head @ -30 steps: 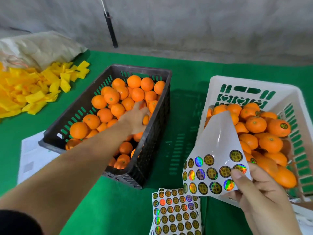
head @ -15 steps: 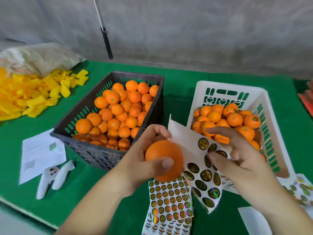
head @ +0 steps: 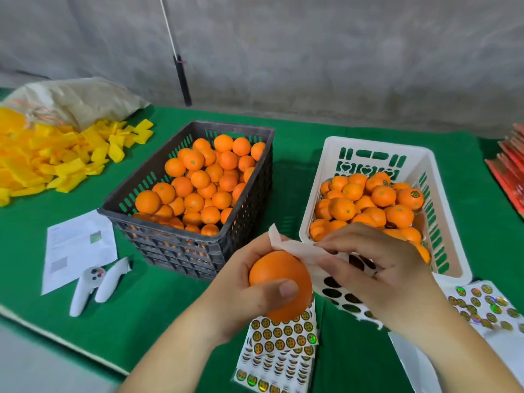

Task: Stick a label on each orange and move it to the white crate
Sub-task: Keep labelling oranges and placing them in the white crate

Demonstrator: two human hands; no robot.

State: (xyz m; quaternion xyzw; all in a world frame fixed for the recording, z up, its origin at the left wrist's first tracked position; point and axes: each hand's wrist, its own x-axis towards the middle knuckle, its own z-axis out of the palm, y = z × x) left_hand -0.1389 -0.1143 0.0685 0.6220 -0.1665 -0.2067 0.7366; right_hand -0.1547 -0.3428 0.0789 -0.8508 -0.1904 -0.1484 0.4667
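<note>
Green cloth (head: 297, 143) carries two crates: black crate (head: 249, 194) and white crate (head: 442, 222), both holding oranges. Left hand (head: 241, 296) grips one orange (head: 279, 282); right hand (head: 377, 273) pinches a label sheet (head: 297, 248).

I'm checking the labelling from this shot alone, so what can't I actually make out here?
- Head view: whether the held orange has a label; the left hand and the sheet cover much of it.
- Whether the right hand pinches a peeled label; its fingers hide the tips.
- Print on the labels: too small.
- Lower oranges in the white crate: buried under others.
- Red stack: cut off by the right edge.
</note>
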